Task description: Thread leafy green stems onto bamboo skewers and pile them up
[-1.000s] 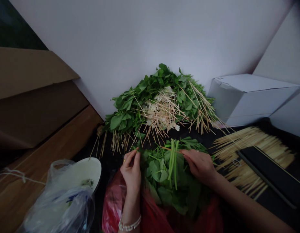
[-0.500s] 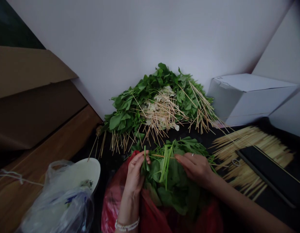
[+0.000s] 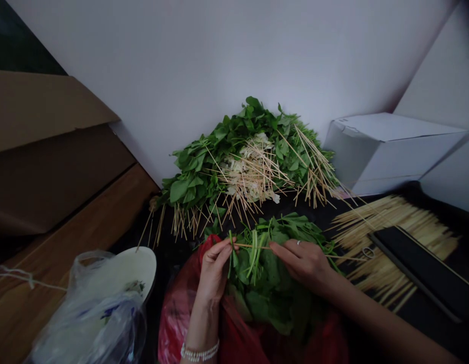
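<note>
Between my hands a thin bamboo skewer (image 3: 243,245) lies roughly level, with several green stems (image 3: 254,253) threaded on its middle. My left hand (image 3: 215,268) pinches a leafy green stem (image 3: 234,258) at the skewer's left tip. Fingers of my right hand (image 3: 300,260) are closed round the skewer, whose rear end sticks out to the right past the hand. Directly below is a heap of leafy greens (image 3: 272,303) in a red plastic bag (image 3: 181,308).
Skewered greens (image 3: 188,189) and skewered pale pieces (image 3: 253,167) are piled against the wall. Bare skewers (image 3: 401,227) lie at right under a dark phone (image 3: 424,270), near a white box (image 3: 393,146). At left are a white bowl (image 3: 148,258), clear plastic bag (image 3: 90,323) and cardboard box (image 3: 52,167).
The leafy stem in my left hand has come onto the skewer's tip. My right hand has shifted slightly left with the skewer, and the threaded stems have moved a little left.
</note>
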The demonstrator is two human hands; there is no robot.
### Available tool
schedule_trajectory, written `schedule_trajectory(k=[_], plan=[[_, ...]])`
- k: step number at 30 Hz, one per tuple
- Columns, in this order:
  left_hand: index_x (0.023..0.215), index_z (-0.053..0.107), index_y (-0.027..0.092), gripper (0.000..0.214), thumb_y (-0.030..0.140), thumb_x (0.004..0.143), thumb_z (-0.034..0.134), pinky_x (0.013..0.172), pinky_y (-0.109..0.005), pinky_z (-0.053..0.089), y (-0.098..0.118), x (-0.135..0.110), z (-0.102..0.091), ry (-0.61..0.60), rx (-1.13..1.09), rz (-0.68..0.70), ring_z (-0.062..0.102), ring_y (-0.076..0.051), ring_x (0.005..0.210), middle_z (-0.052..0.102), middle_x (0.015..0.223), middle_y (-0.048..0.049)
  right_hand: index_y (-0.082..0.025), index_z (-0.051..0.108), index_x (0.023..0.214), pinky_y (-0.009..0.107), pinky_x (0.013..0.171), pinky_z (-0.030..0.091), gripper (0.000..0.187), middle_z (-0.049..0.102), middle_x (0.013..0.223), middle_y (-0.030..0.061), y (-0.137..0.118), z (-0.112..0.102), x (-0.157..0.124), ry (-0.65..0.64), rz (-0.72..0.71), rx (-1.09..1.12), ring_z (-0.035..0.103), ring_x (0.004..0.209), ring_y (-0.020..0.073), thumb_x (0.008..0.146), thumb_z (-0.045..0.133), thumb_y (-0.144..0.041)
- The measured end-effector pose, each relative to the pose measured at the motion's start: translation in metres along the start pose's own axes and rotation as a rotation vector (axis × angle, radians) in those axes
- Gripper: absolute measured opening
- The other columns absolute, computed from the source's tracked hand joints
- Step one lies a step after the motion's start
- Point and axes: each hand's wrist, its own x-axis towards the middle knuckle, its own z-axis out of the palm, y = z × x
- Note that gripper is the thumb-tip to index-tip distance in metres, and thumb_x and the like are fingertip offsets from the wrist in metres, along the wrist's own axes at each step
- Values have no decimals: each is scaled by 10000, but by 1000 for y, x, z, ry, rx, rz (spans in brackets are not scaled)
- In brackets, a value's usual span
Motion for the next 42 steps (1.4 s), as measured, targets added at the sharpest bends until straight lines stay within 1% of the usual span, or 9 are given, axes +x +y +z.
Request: schedule_trajectory(k=[4, 10, 16, 20, 23, 28, 33, 42], plan=[[804, 821, 183, 322, 321, 535, 932, 685, -214, 529, -1, 1, 0, -9, 32, 46, 682, -129, 661, 777, 700, -44, -158, 624, 1164, 284, 558, 353, 292, 588, 691, -13, 0, 0, 0, 2, -7, -16, 508, 592, 128, 923, 489, -60], [787, 822, 200, 319, 335, 522, 938, 703, -217, 540, -1, 1, 0, 2, 51, 56, 688, -128, 665, 780, 698, -33, -152, 606, 1188, 295, 575, 351, 304, 586, 715, -3, 0, 0, -1, -29, -5, -8, 510, 615, 141, 921, 498, -54], [784, 821, 206, 286, 315, 545, 933, 720, -218, 543, -5, 3, -4, -15, 91, 67, 697, -132, 698, 800, 779, -47, -151, 607, 1184, 297, 573, 351, 308, 570, 700, -6, -1, 2, -3, -26, -9, -7, 503, 610, 143, 923, 482, -47], [831, 816, 193, 270, 297, 601, 912, 707, -219, 536, -6, 2, -5, -53, 138, 86, 688, -132, 701, 786, 761, -38, -152, 605, 1185, 302, 567, 349, 300, 569, 698, -8, -2, 2, -3, -28, -12, -13, 494, 598, 146, 927, 484, -59], [841, 802, 191, 262, 296, 624, 904, 671, -187, 513, -5, 1, -4, -81, 131, 106, 658, -106, 664, 756, 707, -11, -151, 610, 1171, 301, 564, 351, 293, 566, 692, -10, -3, 2, -2, -16, -13, -14, 494, 595, 145, 923, 486, -57], [749, 778, 182, 262, 313, 579, 928, 606, -162, 484, -4, 1, -3, -86, 105, 73, 620, -82, 602, 732, 675, 3, -137, 607, 1177, 300, 555, 356, 314, 579, 700, -7, -3, 1, -1, -9, -23, -2, 503, 596, 145, 906, 484, -37], [728, 775, 168, 265, 316, 572, 930, 605, -175, 484, -4, 2, -4, -78, 139, 76, 605, -89, 598, 717, 662, 1, -128, 621, 1151, 300, 532, 349, 303, 583, 686, -5, -5, -2, 2, 2, -29, -8, 500, 577, 140, 905, 469, -39], [723, 775, 175, 267, 332, 571, 929, 596, -163, 463, -5, 0, -3, -86, 168, 66, 584, -80, 590, 710, 653, 10, -123, 626, 1116, 296, 545, 368, 292, 614, 700, 8, -8, -4, 5, -8, -10, 17, 547, 592, 140, 904, 449, -32]])
